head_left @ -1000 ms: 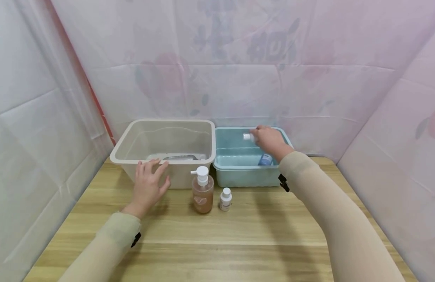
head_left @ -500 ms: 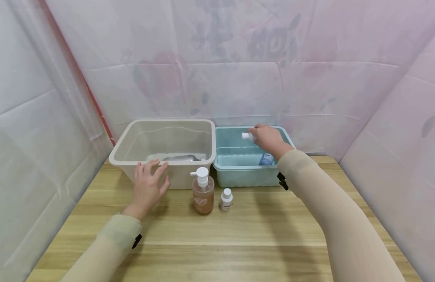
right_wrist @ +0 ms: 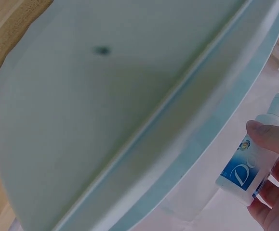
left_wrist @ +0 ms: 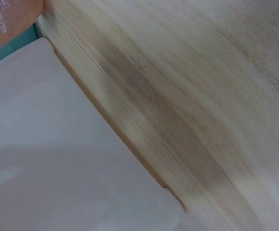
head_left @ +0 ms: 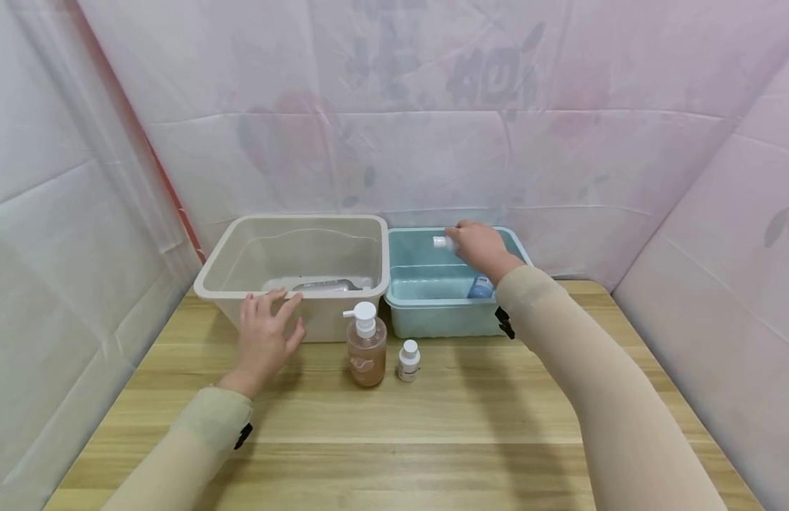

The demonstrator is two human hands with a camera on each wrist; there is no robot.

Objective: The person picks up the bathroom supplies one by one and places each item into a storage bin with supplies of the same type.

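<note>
Two hands at two bins; small change since a second ago.
We see the right hand (head_left: 480,250) pinching a small white plastic bottle with blue label (right_wrist: 249,166) above the teal plastic bin (head_left: 426,306), now nudged slightly toward its back wall; we judge it mid-transfer. Left hand (head_left: 263,333), fingers relaxed, stays resting against the beige plastic tub (head_left: 333,325), holding nothing.

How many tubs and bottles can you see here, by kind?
Plastic tubs: 2 (beige tub, teal tub).
Bottles: 4 (amber pump bottle, small white-capped bottle, white blue-labelled bottle in right hand, blue bottle in teal tub).
Total: 6.
</note>
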